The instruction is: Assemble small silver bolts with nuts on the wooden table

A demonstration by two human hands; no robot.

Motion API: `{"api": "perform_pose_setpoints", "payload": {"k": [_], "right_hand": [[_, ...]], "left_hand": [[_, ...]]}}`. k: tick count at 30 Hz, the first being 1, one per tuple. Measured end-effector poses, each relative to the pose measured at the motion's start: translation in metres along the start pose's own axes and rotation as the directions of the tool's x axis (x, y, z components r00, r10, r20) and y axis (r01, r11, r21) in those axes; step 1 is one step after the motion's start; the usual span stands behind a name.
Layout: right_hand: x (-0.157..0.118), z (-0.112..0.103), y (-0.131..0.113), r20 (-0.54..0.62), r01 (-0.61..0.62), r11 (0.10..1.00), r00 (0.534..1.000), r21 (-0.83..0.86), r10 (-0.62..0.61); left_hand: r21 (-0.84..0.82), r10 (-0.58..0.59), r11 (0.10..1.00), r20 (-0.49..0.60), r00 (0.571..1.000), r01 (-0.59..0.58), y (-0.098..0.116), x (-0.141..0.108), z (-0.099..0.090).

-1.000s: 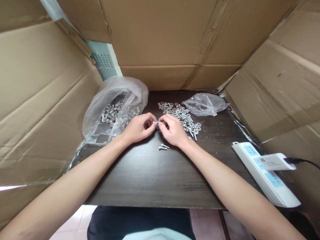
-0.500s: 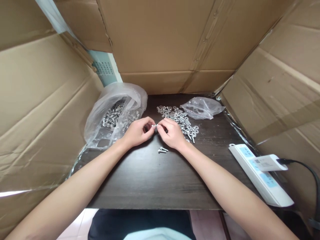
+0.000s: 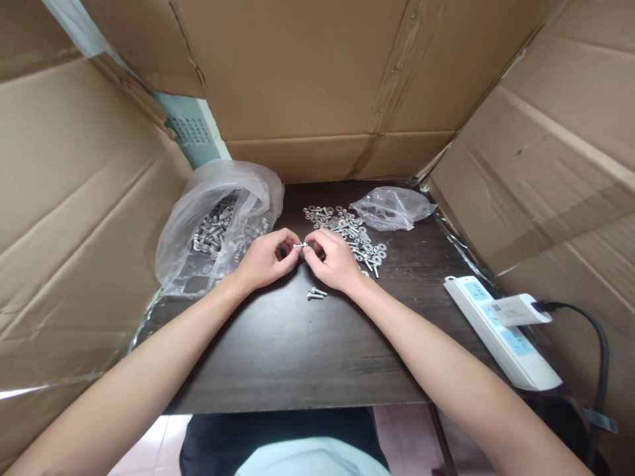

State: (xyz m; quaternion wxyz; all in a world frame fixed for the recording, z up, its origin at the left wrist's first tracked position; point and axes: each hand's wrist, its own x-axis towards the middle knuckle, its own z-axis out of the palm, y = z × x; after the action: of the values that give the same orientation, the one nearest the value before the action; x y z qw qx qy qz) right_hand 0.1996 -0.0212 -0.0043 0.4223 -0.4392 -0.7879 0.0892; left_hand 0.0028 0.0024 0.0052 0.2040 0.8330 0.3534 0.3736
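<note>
Head view: entries listed from the near edge of the table to the far wall.

Table (image 3: pixel 297 357): dark wood-grain top; both forearms cross its near edge and converge toward the middle.

Power strip (image 3: pixel 499 330): white, at the right edge of the table, lying diagonally; a white plug sits in it with a black cable running off to the right.

Loose bolts (image 3: pixel 315 294): two small silver bolts lying side by side on the table, just nearer than the right hand, long axes roughly left to right.

Left hand (image 3: pixel 265 259): curled, fingertips pinched on the left end of the held bolt.

Right hand (image 3: pixel 333 261): curled, fingertips pinched on the right end of the same bolt; the two hands nearly touch.

Held bolt (image 3: pixel 300 245): small silver bolt between the two sets of fingertips, above the middle of the table; long axis horizontal, left to right. Which end carries the head is too small to tell.

Washer pile (image 3: pixel 347 231): loose silver washers and a few bolts scattered just beyond the right hand.

Large bag (image 3: pixel 218 218): clear plastic, open, beyond the left hand, holding many silver bolts.

Small bag (image 3: pixel 394 208): clear plastic, crumpled, far right of the washer pile.

Cardboard walls (image 3: pixel 307 79): brown flattened cartons standing around the left, far and right sides of the table.
</note>
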Motion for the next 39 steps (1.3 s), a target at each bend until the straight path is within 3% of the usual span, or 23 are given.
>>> {"api": "perform_pose_setpoints", "payload": {"k": [39], "right_hand": [[-0.0011, 0.0049, 0.0058, 0.02, 0.033, 0.999, 0.999, -0.014, -0.033]], "left_hand": [[0.025, 0.058, 0.998, 0.003, 0.998, -0.058, -0.0027, -0.0041, 0.0033]]}}
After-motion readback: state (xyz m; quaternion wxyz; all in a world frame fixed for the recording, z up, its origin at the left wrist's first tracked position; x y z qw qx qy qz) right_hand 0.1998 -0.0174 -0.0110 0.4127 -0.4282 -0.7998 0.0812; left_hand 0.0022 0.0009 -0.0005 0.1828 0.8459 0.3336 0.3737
